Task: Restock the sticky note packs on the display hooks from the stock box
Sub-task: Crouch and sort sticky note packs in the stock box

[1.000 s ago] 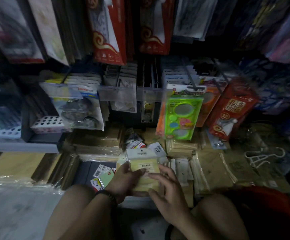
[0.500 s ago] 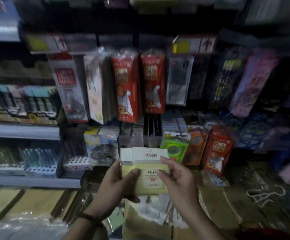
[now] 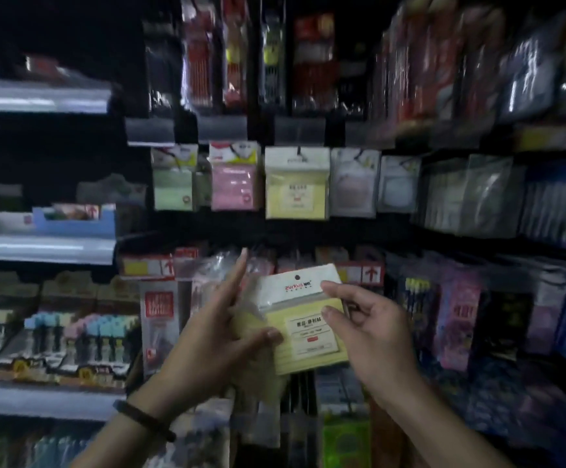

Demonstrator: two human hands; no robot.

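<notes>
Nearest the camera: dark wristband (image 3: 143, 418) on the left wrist, both forearms raised toward the display. Left hand (image 3: 214, 336) lay at the lower left edge of the yellow sticky note pack (image 3: 308, 325): thumb pressed on its front, fingers straight and pointing up beside and behind it. More clear-wrapped stock seemed to sit under that hand, too blurred to count. Right hand (image 3: 369, 332) had a narrow grip, forefinger on the white header card and thumb just below, pinching the pack's right edge. Pack held upright, slightly tilted, punched hole at top, in mid-air between the two hands. Directly behind it ran a row of price tags (image 3: 362, 273) with red arrows. Higher, well apart from the held pack, a hanging yellow pack (image 3: 296, 189) sat on its hook, with a pink pack (image 3: 233, 184) and a green pack (image 3: 173, 184) to its left and pale packs (image 3: 354, 184) to its right. To the left, grey shelves (image 3: 41, 248) carried a blue tray (image 3: 75, 219) and, on a lower level, pens (image 3: 72, 332). Room dim; upper goods blurred.
</notes>
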